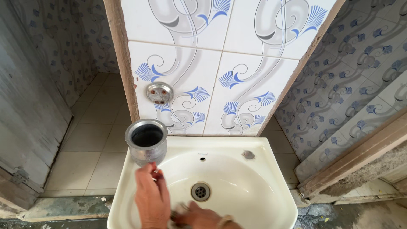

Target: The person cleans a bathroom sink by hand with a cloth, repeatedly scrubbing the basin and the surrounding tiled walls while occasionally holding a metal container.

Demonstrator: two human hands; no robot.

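Note:
A round steel pot point(146, 144) with a flared rim stands upright on the back left rim of a white wash basin point(263, 186). My left hand point(151, 199) reaches up from below, and its fingertips grip the pot's lower side. Low in the bowl at the front, my right hand point(198, 217) is closed on a small grey pad point(180, 209) that presses against the basin's inner wall. The two hands nearly touch. The frame's bottom edge cuts off part of the right hand.
The drain point(200, 191) sits in the bowl's middle, just above my right hand. A round metal wall fitting point(159, 92) is set in the patterned tiles above the pot. A grey door point(25, 110) stands at the left and a wooden frame point(360, 157) at the right.

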